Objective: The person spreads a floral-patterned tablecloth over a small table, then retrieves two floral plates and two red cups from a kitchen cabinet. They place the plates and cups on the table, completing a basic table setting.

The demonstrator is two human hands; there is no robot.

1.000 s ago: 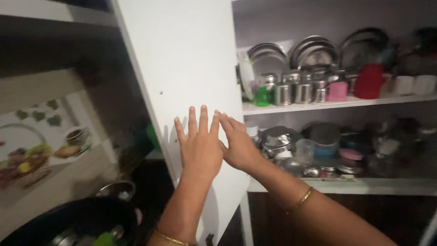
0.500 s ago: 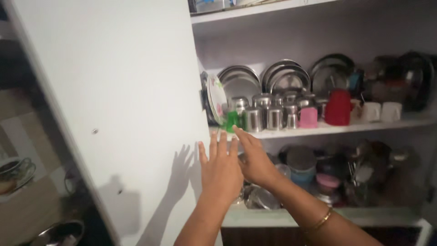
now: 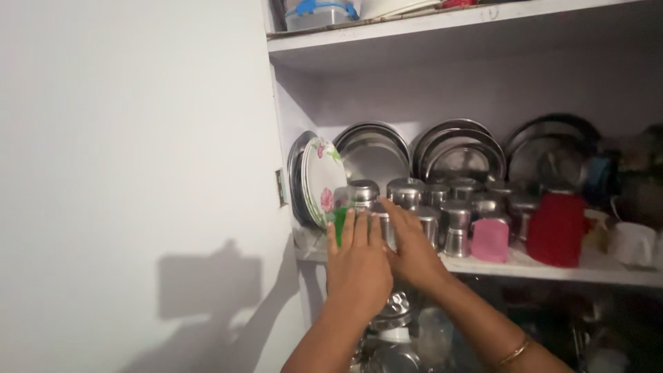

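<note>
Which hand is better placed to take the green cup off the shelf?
Left, probably. The left hand has its fingertips right at the green cup by the flowered plate. The right hand sits further right, against the steel tumblers.

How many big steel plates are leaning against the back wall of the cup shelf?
3: left steel plate behind the flowered plates, middle steel plate, right steel plate above the red jug. More may be stacked behind them.

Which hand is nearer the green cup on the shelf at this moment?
Left. The left hand has its fingertips right at the green cup, seemingly touching it. The right hand is beside it to the right, reaching among the steel tumblers.
</note>
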